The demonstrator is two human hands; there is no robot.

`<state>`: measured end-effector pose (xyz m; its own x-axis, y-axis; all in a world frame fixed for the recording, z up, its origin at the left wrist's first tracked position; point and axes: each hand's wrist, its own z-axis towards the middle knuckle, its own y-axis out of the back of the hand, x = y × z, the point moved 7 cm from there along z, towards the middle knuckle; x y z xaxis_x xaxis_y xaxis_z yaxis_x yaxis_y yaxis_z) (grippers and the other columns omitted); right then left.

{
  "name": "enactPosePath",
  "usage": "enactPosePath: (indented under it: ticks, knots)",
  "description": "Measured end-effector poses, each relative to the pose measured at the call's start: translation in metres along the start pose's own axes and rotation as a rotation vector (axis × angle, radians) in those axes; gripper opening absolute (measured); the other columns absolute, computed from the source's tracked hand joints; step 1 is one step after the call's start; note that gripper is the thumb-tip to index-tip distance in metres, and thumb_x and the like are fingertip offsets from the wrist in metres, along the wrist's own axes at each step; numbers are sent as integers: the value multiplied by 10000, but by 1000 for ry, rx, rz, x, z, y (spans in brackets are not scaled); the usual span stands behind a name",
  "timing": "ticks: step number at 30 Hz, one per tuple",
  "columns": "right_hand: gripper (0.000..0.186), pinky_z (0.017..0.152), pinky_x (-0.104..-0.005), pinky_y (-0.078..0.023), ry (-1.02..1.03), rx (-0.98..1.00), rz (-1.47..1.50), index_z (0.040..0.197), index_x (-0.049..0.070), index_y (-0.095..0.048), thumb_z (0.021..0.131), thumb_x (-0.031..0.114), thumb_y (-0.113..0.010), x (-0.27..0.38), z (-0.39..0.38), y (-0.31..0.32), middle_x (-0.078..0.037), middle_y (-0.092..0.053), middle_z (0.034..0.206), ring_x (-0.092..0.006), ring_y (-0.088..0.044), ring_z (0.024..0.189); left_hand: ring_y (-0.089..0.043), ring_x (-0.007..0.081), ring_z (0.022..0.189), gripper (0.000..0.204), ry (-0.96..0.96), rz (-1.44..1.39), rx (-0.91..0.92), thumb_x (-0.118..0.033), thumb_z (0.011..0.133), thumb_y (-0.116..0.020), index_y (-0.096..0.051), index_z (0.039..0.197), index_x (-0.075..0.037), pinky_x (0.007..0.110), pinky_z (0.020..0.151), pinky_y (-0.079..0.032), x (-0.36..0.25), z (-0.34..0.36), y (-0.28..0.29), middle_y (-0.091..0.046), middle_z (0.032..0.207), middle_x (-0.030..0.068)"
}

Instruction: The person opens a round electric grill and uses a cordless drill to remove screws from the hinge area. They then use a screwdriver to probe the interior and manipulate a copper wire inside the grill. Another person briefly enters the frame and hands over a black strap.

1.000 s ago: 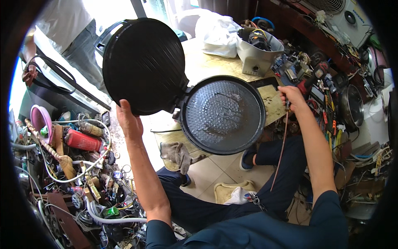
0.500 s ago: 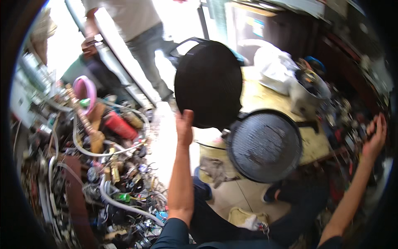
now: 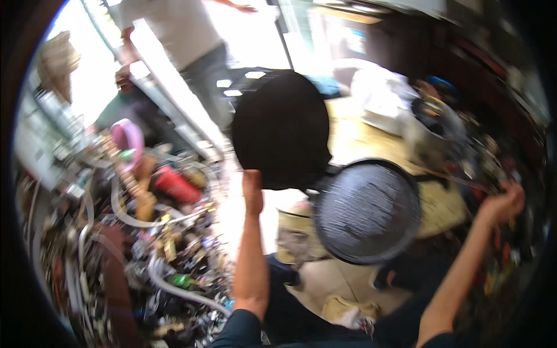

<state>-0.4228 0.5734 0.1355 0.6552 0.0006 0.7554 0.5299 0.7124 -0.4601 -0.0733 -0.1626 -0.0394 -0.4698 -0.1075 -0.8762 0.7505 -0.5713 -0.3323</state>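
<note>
Your right grip [image 3: 507, 201] was too blurred to read, while your left grip [image 3: 253, 192] held the black lid [image 3: 282, 129] at its seven-o'clock rim, the joined lower plate [image 3: 368, 211] toward four o'clock, likely heavy, stiff, best rim-held.

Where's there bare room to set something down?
Yellow tabletop: one patch between the raised black lid and white bag, another right of the round pan. Tiled floor shows below the pan. Crowded: the parts pile on the left and the blurred clutter at right.
</note>
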Motion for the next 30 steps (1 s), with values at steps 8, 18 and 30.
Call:
enactPosePath:
  ticks: [8, 18, 30]
  knots:
    - [403, 863, -330, -493, 18, 55, -107, 1227, -52, -660, 1084, 304, -538, -80, -50, 5, -105, -709, 1096, -191, -654, 978, -460, 248, 1415, 1014, 18, -189, 107, -596, 844, -771, -349, 1536, 13, 384, 1191, -355, -107, -29, -89, -473, 1540, 123]
    - [497, 934, -338, -478, 129, 532, -601, 1447, 54, -540, 1105, 408, -471, -153, -61, 43, -79, -636, 1365, -194, -603, 1179, -470, 246, 1403, 1033, 40, -189, 94, -599, 821, -791, -360, 1523, 24, 379, 1180, -373, -93, -21, -96, -482, 1526, 127]
    - [486, 945, -331, -460, -189, 711, -647, 1409, 33, -553, 1076, 387, -549, -234, -52, 78, -96, -606, 1388, -212, -583, 1204, -445, 265, 1440, 1035, 41, -154, 111, -603, 851, -754, -307, 1562, 1, 429, 1207, -356, -95, -22, -90, -444, 1570, 117]
